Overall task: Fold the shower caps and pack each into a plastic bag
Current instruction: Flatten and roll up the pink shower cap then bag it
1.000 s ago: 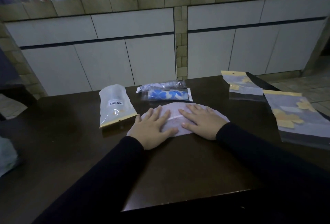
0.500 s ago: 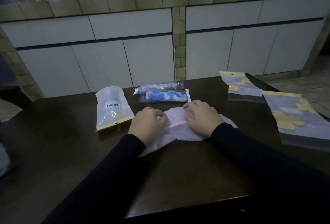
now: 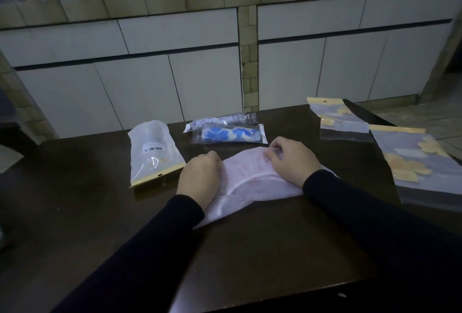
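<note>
Since earlier, both hands' fingers pinch the pale pink shower cap (image 3: 252, 182) (crumpled, half-folded), hauled nearer.

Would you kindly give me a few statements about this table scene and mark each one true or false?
1. Both hands, left hand and right hand, are on the pink shower cap. True.
2. The pink shower cap is already inside a plastic bag. False: it lies bare on the dark table.
3. A packed blue-flowered cap lies beyond the hands. True.
4. The bag with the barcode label lies right of the hands. False: it lies to their left.
5. The person wears short sleeves. False: dark long sleeves reach the wrists.
</note>
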{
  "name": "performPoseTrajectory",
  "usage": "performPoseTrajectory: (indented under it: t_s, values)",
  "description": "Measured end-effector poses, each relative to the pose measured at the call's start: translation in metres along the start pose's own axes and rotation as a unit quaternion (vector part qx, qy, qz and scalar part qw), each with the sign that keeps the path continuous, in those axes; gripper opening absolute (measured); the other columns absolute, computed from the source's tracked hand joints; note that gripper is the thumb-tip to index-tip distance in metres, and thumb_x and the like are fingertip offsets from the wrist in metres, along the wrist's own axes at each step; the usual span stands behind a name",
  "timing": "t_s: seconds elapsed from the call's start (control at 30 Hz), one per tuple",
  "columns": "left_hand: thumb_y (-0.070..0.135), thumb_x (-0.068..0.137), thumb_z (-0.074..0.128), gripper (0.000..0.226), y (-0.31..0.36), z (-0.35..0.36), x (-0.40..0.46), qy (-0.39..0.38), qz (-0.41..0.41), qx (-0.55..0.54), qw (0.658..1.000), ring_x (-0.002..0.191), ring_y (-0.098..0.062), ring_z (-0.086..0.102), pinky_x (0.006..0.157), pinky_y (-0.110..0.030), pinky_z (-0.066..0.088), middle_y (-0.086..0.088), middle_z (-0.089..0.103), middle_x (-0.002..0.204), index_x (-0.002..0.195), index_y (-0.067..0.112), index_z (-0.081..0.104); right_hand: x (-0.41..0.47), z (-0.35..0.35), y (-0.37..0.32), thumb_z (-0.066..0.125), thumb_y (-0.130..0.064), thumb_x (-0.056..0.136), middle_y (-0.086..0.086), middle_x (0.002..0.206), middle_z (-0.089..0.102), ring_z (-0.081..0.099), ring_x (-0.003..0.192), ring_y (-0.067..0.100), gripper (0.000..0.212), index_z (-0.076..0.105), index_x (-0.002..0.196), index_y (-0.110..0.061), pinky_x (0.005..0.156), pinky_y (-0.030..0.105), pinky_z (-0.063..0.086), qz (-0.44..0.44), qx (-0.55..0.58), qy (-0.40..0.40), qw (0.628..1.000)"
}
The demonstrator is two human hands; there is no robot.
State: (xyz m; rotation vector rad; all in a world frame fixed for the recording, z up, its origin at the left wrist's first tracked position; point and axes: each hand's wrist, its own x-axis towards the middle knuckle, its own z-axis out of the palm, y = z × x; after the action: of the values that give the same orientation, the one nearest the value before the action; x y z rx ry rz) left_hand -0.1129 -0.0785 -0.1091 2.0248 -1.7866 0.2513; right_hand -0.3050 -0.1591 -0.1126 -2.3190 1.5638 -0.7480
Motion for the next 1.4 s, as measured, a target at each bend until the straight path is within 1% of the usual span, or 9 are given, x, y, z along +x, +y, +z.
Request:
performPoseTrajectory:
  t_s: [0.3, 0.4, 0.5, 0.6, 0.73, 1.0, 1.17, 1.3, 1.4]
  values:
    - [0.021, 0.091, 0.056, 0.027, 0.008, -0.008, 0.004, 0.018, 0.145, -0.039, 0.988, 0.109, -0.020, 0.057, 0.092, -0.038, 0.046, 0.001, 0.064, 0.118, 0.117, 0.020, 0.065, 0.007, -0.001, 0.003, 0.052, -0.044, 0.093, -0.008, 0.104, 0.057, 0.053, 0.096, 0.013, 0.023, 0.057, 0.109, -0.028, 0.085, 0.034, 0.038, -0.081, -0.107, 0.094, 0.987]
    - [0.052, 0.095, 0.042, 0.048, 0.020, -0.012, -0.008, -0.129, 0.187, -0.052, 0.973, 0.134, -0.010, 0.038, 0.108, -0.036, 0.030, 0.008, 0.048, 0.143, 0.135, 0.028, 0.051, 0.001, -0.013, -0.005, 0.044, -0.041, 0.096, -0.007, 0.107, 0.058, 0.052, 0.096, 0.012, 0.024, 0.059, 0.109, -0.027, 0.088, 0.036, 0.038, -0.128, -0.122, 0.123, 0.977]
    - [0.066, 0.092, 0.031, 0.069, 0.017, -0.008, -0.010, -0.226, 0.146, -0.035, 0.962, 0.146, -0.008, 0.012, 0.115, -0.038, 0.014, 0.010, 0.019, 0.159, 0.151, 0.030, 0.023, -0.021, -0.015, -0.019, 0.035, -0.043, 0.098, -0.004, 0.125, 0.057, 0.051, 0.113, 0.013, 0.038, 0.054, 0.126, -0.026, 0.102, 0.041, 0.035, -0.106, -0.113, 0.017, 0.988]
    - [0.073, 0.086, 0.029, 0.081, 0.013, -0.008, -0.012, -0.252, 0.158, -0.020, 0.955, 0.147, -0.007, 0.003, 0.116, -0.038, 0.009, 0.010, 0.007, 0.161, 0.153, 0.030, 0.011, -0.039, -0.007, -0.018, 0.027, -0.054, 0.098, -0.001, 0.159, 0.018, 0.016, 0.145, 0.019, 0.058, 0.020, 0.150, -0.031, 0.116, 0.052, 0.012, -0.059, -0.162, -0.156, 0.973]
    - [0.088, 0.072, 0.025, 0.101, 0.005, -0.011, -0.010, -0.304, 0.186, 0.028, 0.934, 0.146, -0.006, -0.009, 0.118, -0.040, 0.002, 0.012, -0.009, 0.160, 0.152, 0.034, -0.004, -0.031, -0.014, -0.003, 0.022, -0.075, 0.086, -0.004, 0.161, -0.002, -0.001, 0.148, 0.021, 0.076, 0.001, 0.150, -0.041, 0.118, 0.051, 0.002, -0.044, -0.171, -0.223, 0.959]
    - [0.077, 0.083, 0.029, 0.077, 0.011, -0.011, -0.014, -0.268, 0.129, -0.047, 0.954, 0.143, -0.009, 0.012, 0.112, -0.039, 0.009, 0.012, 0.015, 0.158, 0.150, 0.040, 0.020, -0.021, -0.023, 0.012, 0.032, -0.072, 0.086, -0.007, 0.161, -0.002, -0.003, 0.147, 0.019, 0.075, 0.005, 0.149, -0.044, 0.118, 0.051, -0.004, -0.095, -0.140, -0.254, 0.952]
    - [0.078, 0.075, 0.046, 0.068, 0.033, -0.020, -0.019, -0.239, 0.030, -0.197, 0.950, 0.111, -0.005, 0.046, 0.098, -0.029, 0.039, 0.010, 0.045, 0.119, 0.128, 0.036, 0.057, -0.020, -0.049, 0.032, 0.053, -0.062, 0.085, -0.011, 0.160, 0.007, -0.001, 0.147, 0.017, 0.068, 0.028, 0.146, -0.043, 0.116, 0.055, -0.003, -0.106, -0.144, -0.184, 0.967]
    - [0.064, 0.088, 0.045, 0.051, 0.045, -0.015, -0.027, -0.152, 0.127, -0.102, 0.975, 0.121, -0.006, 0.036, 0.102, -0.033, 0.031, 0.014, 0.039, 0.133, 0.131, 0.037, 0.052, -0.031, -0.061, 0.025, 0.054, -0.034, 0.092, -0.009, 0.147, 0.038, 0.038, 0.131, 0.011, 0.043, 0.048, 0.135, -0.034, 0.112, 0.040, 0.028, -0.085, -0.118, -0.113, 0.983]
    - [0.061, 0.093, 0.037, 0.052, 0.049, -0.011, -0.027, -0.154, 0.220, -0.068, 0.961, 0.140, -0.005, 0.015, 0.107, -0.038, 0.016, 0.017, 0.023, 0.153, 0.142, 0.043, 0.035, -0.043, -0.052, 0.012, 0.041, -0.037, 0.099, -0.007, 0.147, 0.039, 0.039, 0.131, 0.012, 0.042, 0.043, 0.140, -0.029, 0.112, 0.040, 0.027, -0.072, -0.115, -0.124, 0.983]
